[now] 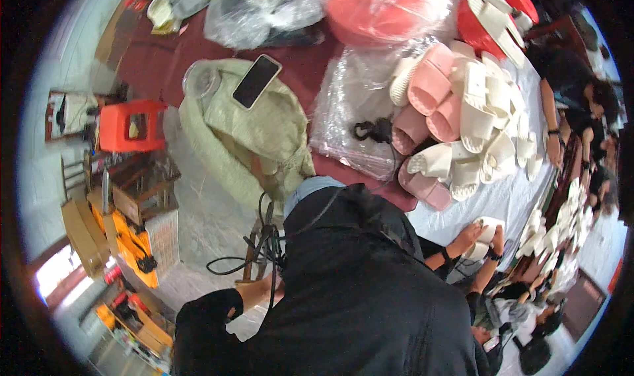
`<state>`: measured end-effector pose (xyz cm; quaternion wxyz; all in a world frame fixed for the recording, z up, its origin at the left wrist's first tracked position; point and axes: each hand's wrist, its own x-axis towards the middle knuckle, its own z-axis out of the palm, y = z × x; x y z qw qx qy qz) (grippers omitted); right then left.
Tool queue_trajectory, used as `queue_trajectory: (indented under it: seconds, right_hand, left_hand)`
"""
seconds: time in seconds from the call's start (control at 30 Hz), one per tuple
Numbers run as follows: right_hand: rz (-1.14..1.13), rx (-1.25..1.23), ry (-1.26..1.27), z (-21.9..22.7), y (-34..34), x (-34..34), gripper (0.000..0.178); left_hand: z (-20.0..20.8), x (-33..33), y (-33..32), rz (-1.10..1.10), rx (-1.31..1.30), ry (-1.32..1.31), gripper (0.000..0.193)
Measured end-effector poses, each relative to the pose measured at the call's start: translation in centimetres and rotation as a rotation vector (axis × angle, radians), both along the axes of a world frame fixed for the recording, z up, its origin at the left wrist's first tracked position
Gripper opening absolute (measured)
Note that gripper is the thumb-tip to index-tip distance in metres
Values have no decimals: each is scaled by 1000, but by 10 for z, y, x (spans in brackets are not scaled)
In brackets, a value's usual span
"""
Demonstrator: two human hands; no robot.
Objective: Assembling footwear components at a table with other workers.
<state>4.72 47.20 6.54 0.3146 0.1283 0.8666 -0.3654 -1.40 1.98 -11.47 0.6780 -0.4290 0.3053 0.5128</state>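
My left hand [275, 288] is mostly hidden at the left side of a large black jacket [356, 303]; its bare forearm comes out of a black sleeve at lower left. Its fingers do not show. My right hand does not show clearly. The jacket fills the lower middle, with a blue rounded patch [314, 189] at its top. Close to my left forearm hangs a bundle of black cable [267, 240]. To the right, two hands with black wristbands, apparently a co-worker's, hold a white slipper [490, 229] over the pale tabletop.
White slippers [474, 115] and pink slippers [432, 78] lie heaped on the table. Left of them are clear plastic bags [340, 112], a pale woven sack [218, 138] and a phone [257, 81]. An orange stool [132, 126] stands farther left. Several people work along the right.
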Motion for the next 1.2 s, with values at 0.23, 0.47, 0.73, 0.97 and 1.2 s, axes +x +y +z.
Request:
queue_trajectory:
  seconds: [0.23,0.47,0.73,0.97,1.2]
  right_hand:
    - [-244,-133,42,2,-11,-28,8]
    - [-676,-591,-178,-66,39,-90,28]
    - [-305,428,396,-170,-29,-282,44]
    - [-217,440,386,-224,-34,-289,37]
    - [-494,229,452,-187,-21,-273,58]
  left_hand:
    - [-9,-82,-163,-403,76,237,41]
    - [-19,-301,-80,-880,31,598,34]
    - [33,-391,159,-904,182,1116,30]
    - [169,-364,303,-558,700,1507,31]
    - [382,-426,325,508,1565,1584,56]
